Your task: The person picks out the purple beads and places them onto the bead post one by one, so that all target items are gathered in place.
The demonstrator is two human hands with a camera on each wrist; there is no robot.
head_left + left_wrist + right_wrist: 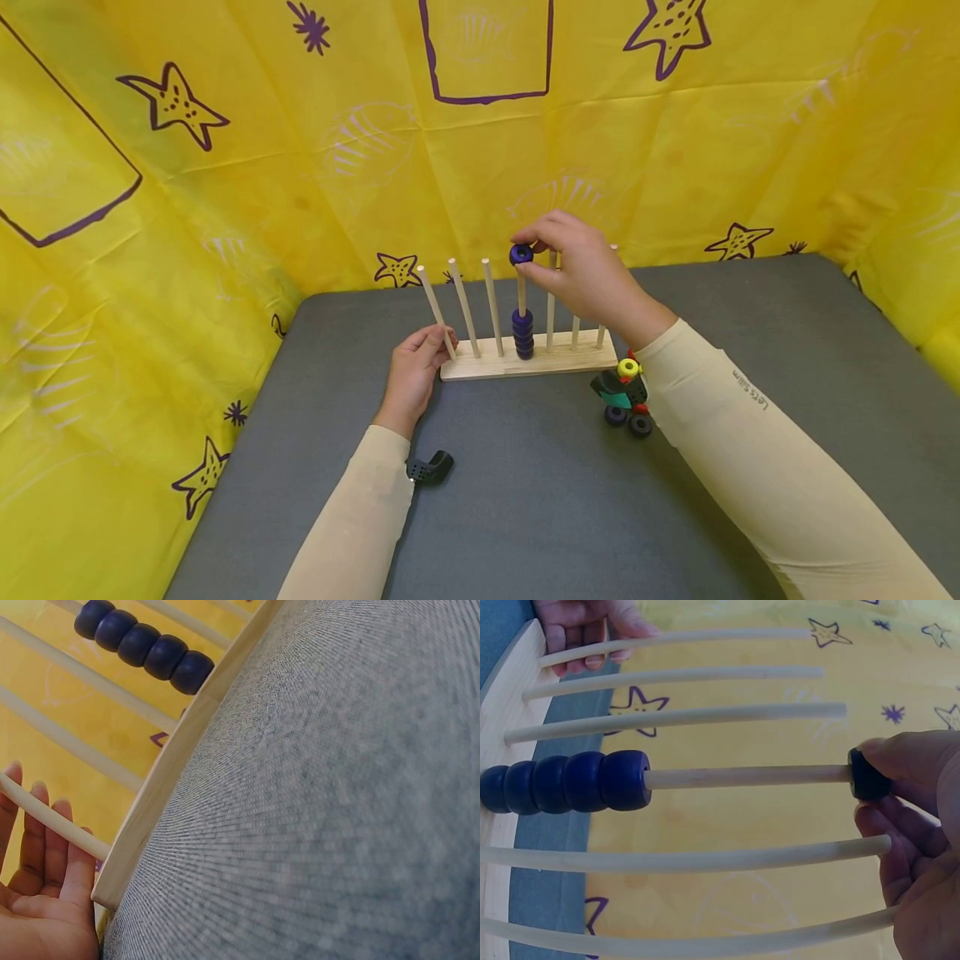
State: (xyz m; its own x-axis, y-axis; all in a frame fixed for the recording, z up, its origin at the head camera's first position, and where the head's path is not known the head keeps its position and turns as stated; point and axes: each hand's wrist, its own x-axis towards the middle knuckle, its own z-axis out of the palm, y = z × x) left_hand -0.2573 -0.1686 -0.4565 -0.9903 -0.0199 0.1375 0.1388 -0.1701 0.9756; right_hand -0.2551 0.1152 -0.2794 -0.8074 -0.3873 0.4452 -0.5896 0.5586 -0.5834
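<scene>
A wooden peg stand (pixel 480 369) rests on the grey table, a row of upright pegs rising from its base. My left hand (pixel 415 367) is at its left end, fingers curled about the lower part of the leftmost peg (pixel 52 819). Several dark blue beads (pixel 551 784) are stacked at the bottom of the middle peg (pixel 742 777). Between thumb and fingertips, my right hand (pixel 581 267) pinches another blue bead (pixel 521 255) at the top of that peg. In the right wrist view, this bead (pixel 868 776) meets the peg's tip, well apart from the stack.
Right of the stand, partly behind the right forearm, lies a group of loose beads, including a yellow one (pixel 628 367) and black ones (pixel 640 426). A black wrist strap piece (pixel 431 468) sticks out by the left cuff. Yellow patterned cloth (pixel 480 167) hangs behind the table.
</scene>
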